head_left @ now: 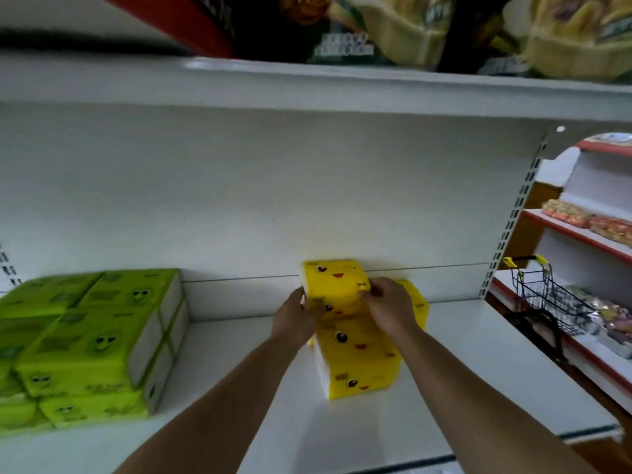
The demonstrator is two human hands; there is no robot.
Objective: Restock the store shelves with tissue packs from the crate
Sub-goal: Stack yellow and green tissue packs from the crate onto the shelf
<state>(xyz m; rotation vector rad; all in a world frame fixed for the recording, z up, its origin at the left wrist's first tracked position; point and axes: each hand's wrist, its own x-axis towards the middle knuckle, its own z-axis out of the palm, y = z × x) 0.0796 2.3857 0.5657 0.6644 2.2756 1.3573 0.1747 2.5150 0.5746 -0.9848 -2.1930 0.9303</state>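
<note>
Both bare arms reach forward and slightly up over the white shelf (461, 354), forearms nearly straight and converging on the yellow stack (359, 360) of tissue packs at the back of the board. The left hand (297, 318) wraps the left end of the top yellow pack (337, 285), its fingers curled onto the front face. The right hand (388, 307) grips the same pack's right end, thumb and fingertips pinching the wrapper. That pack sits tilted on top of the stack, its far edge against the back panel (273, 200). Behind the right hand another yellow pack (418, 304) stands just beside the stack. Left of the stack, well apart, lie green tissue packs (92, 340) piled in layers. The yellow wrappers carry cartoon faces with dark eyes and red mouths, the green ones faces in sunglasses. Small labels are printed on both, too blurred to read. Right of the stack, off the shelf, stands a small wire trolley (543, 295) with yellow handles.
</note>
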